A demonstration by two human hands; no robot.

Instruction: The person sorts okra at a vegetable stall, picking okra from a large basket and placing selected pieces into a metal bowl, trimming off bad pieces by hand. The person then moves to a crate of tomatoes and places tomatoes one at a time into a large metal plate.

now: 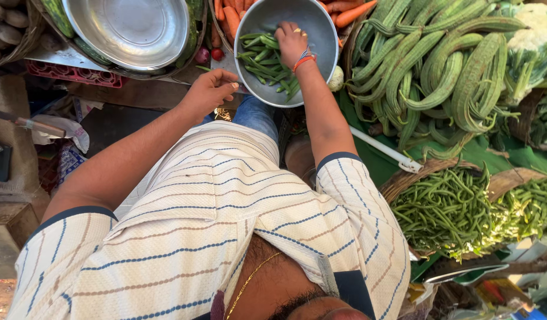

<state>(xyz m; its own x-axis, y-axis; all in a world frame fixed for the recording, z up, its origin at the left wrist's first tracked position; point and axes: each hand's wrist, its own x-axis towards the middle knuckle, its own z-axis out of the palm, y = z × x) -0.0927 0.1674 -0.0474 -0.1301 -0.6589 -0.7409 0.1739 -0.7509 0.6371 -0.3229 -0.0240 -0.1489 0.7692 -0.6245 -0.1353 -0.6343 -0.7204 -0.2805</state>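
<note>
Work in hand: the person is handling green beans (263, 62) in a round steel bowl (321, 29), seen from above over a striped shirt (196, 225).
Right hand (291, 40): reaches into the bowl, palm down, fingers curled onto the top of the bean pile; its grip looks closed around a few pods, though the fingertips are hidden under the hand, so I cannot tell how many it holds.
Left hand (211, 90): rests at the bowl's near-left rim, fingers folded in a narrow grip; it seems to steady the rim, but whether it pinches the rim or only touches it is hidden.
Beans so far: a modest pile covers the left part of the bowl floor; the right part is bare metal.
Supply: a heaped wicker basket of green beans (451, 207) sits well apart, lower right.
Progress, as judged: partly filled, with much room left.
Around: a second, empty steel bowl (131, 29) lies beside it to the left, carrots (350, 12) behind, ridged gourds (439, 71) to the right.
</note>
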